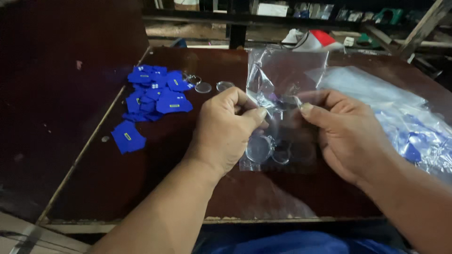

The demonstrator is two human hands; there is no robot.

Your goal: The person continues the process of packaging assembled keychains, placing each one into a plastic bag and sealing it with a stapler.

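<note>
Blue tags [153, 96] piled left; your left hand [226, 129] and right hand [346, 131] pinch the clear bag [282, 75] holding round discs [259, 148].

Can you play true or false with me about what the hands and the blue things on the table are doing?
1. Both hands hold a clear plastic bag. True.
2. The blue shirt-shaped pieces lie to the right of the hands. False: they lie to the left, on the dark table.
3. Round clear discs show inside the bag. True.
4. The left hand lies flat on the table. False: it pinches the bag.
5. The right hand holds scissors. False: it grips only the bag.
</note>
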